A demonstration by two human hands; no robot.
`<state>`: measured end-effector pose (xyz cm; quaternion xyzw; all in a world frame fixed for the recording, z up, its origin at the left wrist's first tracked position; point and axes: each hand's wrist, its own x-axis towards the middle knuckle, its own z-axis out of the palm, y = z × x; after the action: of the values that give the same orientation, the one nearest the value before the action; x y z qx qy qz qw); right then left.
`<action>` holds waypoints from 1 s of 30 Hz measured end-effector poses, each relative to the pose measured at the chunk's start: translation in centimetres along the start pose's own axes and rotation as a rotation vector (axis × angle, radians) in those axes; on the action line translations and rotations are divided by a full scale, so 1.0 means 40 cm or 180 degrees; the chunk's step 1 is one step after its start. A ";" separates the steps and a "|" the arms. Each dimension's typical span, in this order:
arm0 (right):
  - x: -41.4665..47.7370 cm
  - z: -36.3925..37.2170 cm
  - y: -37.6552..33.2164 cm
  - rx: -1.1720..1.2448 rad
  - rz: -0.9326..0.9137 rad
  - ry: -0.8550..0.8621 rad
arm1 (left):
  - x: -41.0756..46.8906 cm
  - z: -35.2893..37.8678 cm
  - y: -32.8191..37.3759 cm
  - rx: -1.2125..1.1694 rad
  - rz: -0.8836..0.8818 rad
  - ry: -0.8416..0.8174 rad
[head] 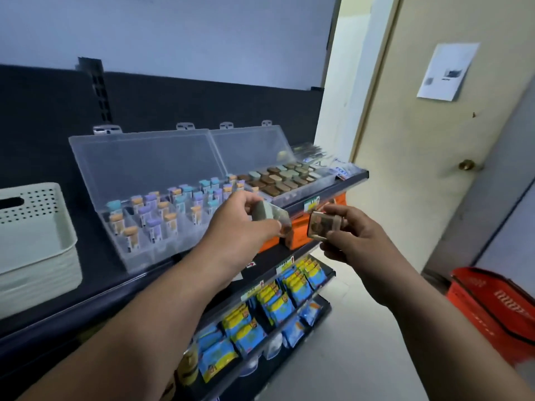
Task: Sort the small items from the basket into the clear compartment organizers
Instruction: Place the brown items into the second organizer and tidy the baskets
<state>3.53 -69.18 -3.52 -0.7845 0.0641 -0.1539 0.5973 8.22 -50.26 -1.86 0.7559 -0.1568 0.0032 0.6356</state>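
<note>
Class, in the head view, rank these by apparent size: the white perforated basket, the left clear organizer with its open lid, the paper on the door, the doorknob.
1. left clear organizer
2. white perforated basket, partly cut off by the frame edge
3. paper
4. doorknob

Both forearms point(162, 299) reach forward, bare. The left hand point(243, 221) hovers just in front of the clear organizer point(150, 169), pinching a small flat packet point(267, 214); the right hand point(347, 238), right of that organizer, curls round a small clear case point(320, 225)
</note>
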 end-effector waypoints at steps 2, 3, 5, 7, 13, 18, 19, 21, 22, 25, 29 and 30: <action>0.061 -0.014 0.006 -0.0127 -0.0026 0.0141 | 0.065 0.018 -0.005 -0.0039 -0.0001 -0.0020; 0.096 -0.020 0.006 -0.0173 -0.0046 0.0197 | 0.102 0.024 -0.007 -0.0085 0.0013 -0.0047; 0.168 -0.030 0.002 -0.0198 -0.0086 0.0233 | 0.173 0.035 -0.007 -0.0152 0.0068 -0.0082; 0.242 -0.039 -0.003 -0.0256 -0.0154 0.0277 | 0.244 0.046 -0.008 -0.0153 0.0125 -0.0046; 0.427 -0.080 0.008 -0.0445 -0.0304 0.0440 | 0.415 0.098 -0.016 0.0026 0.0019 0.0012; 0.552 -0.131 0.048 -0.0487 -0.0297 0.0411 | 0.500 0.154 -0.033 0.0232 -0.0031 -0.0060; 0.576 -0.139 0.057 -0.0539 -0.0309 0.0433 | 0.514 0.162 -0.037 0.0276 -0.0049 -0.0084; 0.638 -0.158 0.073 -0.0688 -0.0373 0.0426 | 0.546 0.184 -0.048 0.0372 -0.0050 -0.0093; 0.674 -0.169 0.081 -0.0731 -0.0410 0.0374 | 0.564 0.199 -0.053 0.0432 -0.0035 -0.0073; 0.784 -0.203 0.101 -0.0767 -0.0583 0.0147 | 0.626 0.250 -0.065 0.0499 -0.0062 0.0062; 0.946 -0.259 0.142 -0.1050 -0.0953 -0.0185 | 0.731 0.344 -0.082 0.0546 -0.0183 0.0399; 0.992 -0.278 0.155 -0.1122 -0.1017 -0.0345 | 0.761 0.375 -0.089 0.0576 -0.0202 0.0505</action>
<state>37.99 -92.38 -0.24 -0.8839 -0.0671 -0.1904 0.4218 35.10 -71.27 -1.93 0.8121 -0.0811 0.0570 0.5750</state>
